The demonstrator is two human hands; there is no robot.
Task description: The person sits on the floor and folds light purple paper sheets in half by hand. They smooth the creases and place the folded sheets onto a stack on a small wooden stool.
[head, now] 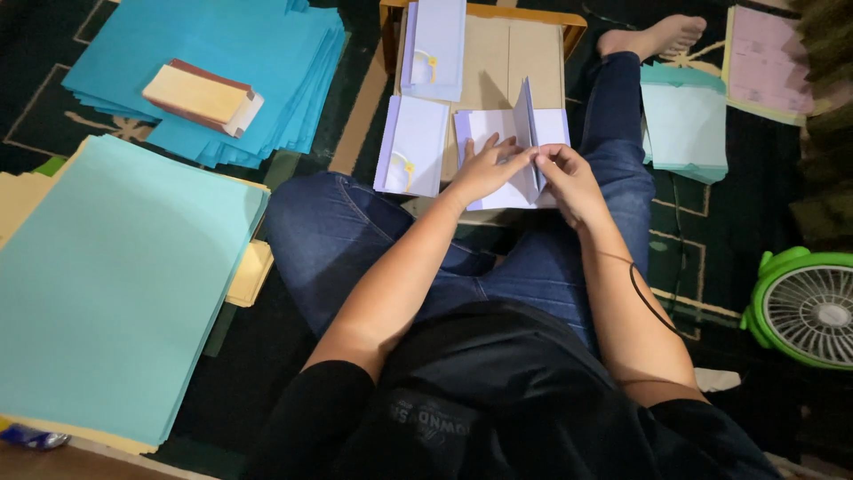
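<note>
The white sheet (511,160) on the low wooden surface (533,62) is pinched at its raised fold by both hands (487,169) (569,178), and a crooked crease could be pressed in if the edges slip.

Just one view here, from a camera worn on the person's head, tilted steeply down and slightly forward over their own lap. It's close in: the black top fills the bottom centre of the frame and both forearms run up from there to the middle, where the left hand (484,169) and right hand (569,178) meet. Crossed legs in jeans sit mid-frame, with a bare foot (653,36) at the top right edge. The floor shows all around, out to a light blue paper stack (115,276) at left and a green fan (804,307) cut off at the right edge.
</note>
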